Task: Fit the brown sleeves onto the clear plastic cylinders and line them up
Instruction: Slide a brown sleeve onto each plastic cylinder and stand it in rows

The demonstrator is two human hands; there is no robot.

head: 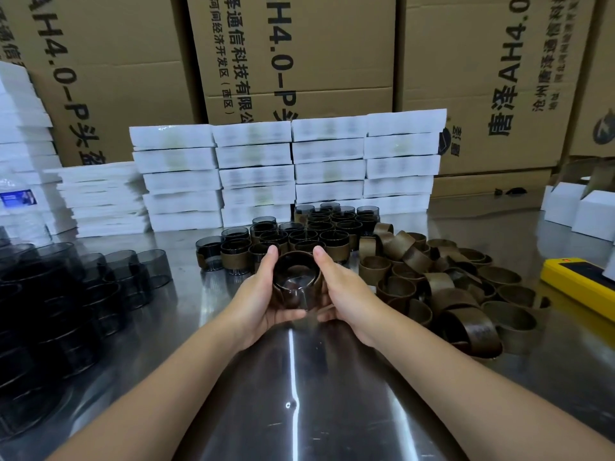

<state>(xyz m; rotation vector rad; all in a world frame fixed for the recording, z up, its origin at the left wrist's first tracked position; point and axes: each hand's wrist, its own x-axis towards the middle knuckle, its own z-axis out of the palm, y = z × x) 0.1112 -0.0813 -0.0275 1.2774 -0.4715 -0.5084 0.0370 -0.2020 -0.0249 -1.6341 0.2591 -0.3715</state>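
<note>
A smoky clear plastic cylinder [297, 283] in a brown band sleeve [289, 255] is cupped between left hand [263, 294] and right hand [339, 287], above the steel table [299, 377], presumably for seating; beyond, finished sleeved cylinders [299, 237] stand grouped.

Shiny steel tabletop [299, 410] with a light streak. White box stacks [286, 168] at its back. Printed cardboard cartons [299, 44] behind the stacks, water bottle [20, 201] left of them, yellow device [579, 281] and small white boxes [565, 201] right.
</note>
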